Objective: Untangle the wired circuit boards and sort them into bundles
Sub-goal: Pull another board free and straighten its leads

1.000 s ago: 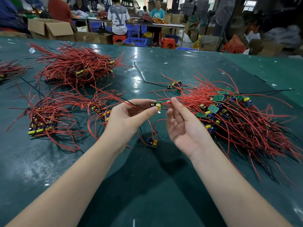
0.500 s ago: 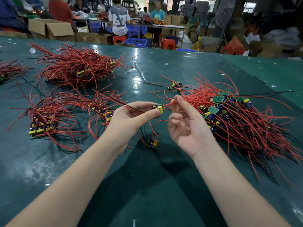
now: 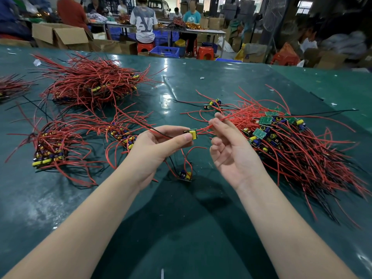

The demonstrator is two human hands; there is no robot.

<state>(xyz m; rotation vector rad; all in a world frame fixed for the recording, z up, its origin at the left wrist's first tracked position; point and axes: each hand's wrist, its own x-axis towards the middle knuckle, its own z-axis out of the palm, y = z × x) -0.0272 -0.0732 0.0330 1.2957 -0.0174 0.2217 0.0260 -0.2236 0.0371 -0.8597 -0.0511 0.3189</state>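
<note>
Snagging is the main risk at this moment. The left hand (image 3: 159,146) pinches a small circuit board (image 3: 191,133) with a yellow component between thumb and forefinger, held above the middle of the green table (image 3: 181,228). The right hand (image 3: 231,152) grips the board's red wires (image 3: 203,129) between thumb and forefinger, its other fingers loosely curled; exactly how many strands it holds is hard to tell.

Those wires run toward the big unsorted tangle (image 3: 298,150) on the right side of the table, and a sharp pull could drag neighbouring boards along, or strain the solder joints where the leads meet the board. A thin black lead trails back over the left hand and may catch on the small sorted bundle (image 3: 122,135) just behind it.

One loose board (image 3: 185,175) lies on the table below the hands, its wires arching up near the held one; they could hook together if the board is lowered carelessly. Further bundles sit near the left edge (image 3: 48,152) and toward the far left corner (image 3: 94,85), well apart from the hands.
</note>
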